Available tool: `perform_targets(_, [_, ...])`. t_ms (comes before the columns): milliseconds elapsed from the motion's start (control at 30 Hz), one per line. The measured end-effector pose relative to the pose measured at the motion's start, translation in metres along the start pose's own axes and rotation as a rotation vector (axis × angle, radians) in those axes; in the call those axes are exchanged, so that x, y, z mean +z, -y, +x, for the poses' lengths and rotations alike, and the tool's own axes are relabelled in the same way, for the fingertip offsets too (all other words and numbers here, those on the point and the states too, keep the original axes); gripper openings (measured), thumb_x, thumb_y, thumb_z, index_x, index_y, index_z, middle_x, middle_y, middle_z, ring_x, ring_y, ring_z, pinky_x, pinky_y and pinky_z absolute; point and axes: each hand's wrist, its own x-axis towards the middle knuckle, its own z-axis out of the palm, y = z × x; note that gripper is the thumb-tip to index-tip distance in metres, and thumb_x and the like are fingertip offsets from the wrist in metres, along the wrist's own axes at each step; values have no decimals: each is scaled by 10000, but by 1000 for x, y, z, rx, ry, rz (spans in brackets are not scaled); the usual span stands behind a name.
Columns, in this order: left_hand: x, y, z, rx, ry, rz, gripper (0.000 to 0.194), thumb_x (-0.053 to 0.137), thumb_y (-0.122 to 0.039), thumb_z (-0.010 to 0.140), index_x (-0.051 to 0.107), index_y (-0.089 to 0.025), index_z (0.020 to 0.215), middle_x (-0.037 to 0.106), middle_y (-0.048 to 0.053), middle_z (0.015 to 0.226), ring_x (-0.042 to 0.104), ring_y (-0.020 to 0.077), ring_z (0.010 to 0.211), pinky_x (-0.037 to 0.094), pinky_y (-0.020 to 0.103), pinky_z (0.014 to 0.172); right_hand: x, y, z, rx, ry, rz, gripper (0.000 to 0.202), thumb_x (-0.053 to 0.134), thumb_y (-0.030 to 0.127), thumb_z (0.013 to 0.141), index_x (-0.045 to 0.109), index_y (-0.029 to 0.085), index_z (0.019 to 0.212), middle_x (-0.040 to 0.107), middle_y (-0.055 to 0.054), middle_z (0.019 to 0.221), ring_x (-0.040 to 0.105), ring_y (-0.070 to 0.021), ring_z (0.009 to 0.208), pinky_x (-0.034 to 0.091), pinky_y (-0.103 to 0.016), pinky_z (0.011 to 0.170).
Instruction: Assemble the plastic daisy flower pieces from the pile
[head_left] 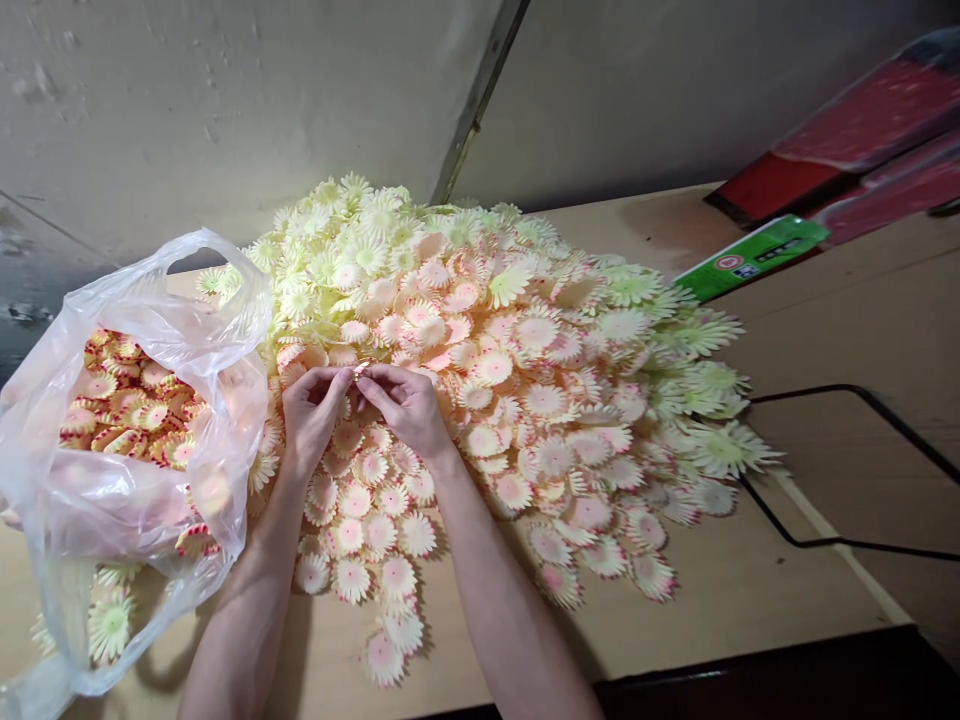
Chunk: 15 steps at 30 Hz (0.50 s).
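Observation:
My left hand [313,410] and my right hand [403,402] meet over a heap of artificial flower pieces, fingertips nearly touching. Thumbs and forefingers of both pinch one small pale flower piece [361,371], mostly hidden by the fingers. Beneath and around them spread pink-centred flower pieces with pink-tipped petals [379,530], layered in overlapping rows. Pale yellow-green flower pieces [360,240] lie along the back and right of the heap. Left of my left hand stands an open clear plastic bag [97,500] holding red-edged flower pieces [135,400].
A grey wall [300,100] rises behind the wooden table [465,660]. At the back right are a green packet [757,258] and red plastic-wrapped boxes [862,130]. A bent black metal frame [855,388] lies on the right. Loose greenish flowers [110,625] sit beneath the bag.

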Motion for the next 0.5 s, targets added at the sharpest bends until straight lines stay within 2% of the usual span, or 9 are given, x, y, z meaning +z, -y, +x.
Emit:
perform_targets(233, [1, -2, -4, 53, 98, 42, 240, 802, -415, 824, 823, -187, 896, 815, 80, 919, 749, 191, 826, 588, 289, 768, -2, -3, 0, 41, -21, 34, 302, 755, 494, 826, 719, 204, 901, 722, -37, 833, 651, -153, 686, 556, -267, 634])
perform_targets(367, [3, 0, -4, 185, 57, 154, 195, 747, -397, 873, 827, -220, 861, 813, 68, 894, 743, 202, 826, 588, 328, 829, -1, -3, 0, 12, -20, -4, 289, 724, 497, 843, 707, 213, 896, 720, -37, 839, 658, -168, 736, 568, -283, 683])
perform_targets(500, [2, 3, -4, 230, 35, 192, 249, 711, -434, 893, 815, -216, 832, 796, 55, 837, 712, 193, 763, 568, 317, 789, 0, -2, 0, 25, -8, -16, 291, 705, 503, 855, 686, 215, 892, 708, -34, 834, 647, -167, 730, 567, -288, 694])
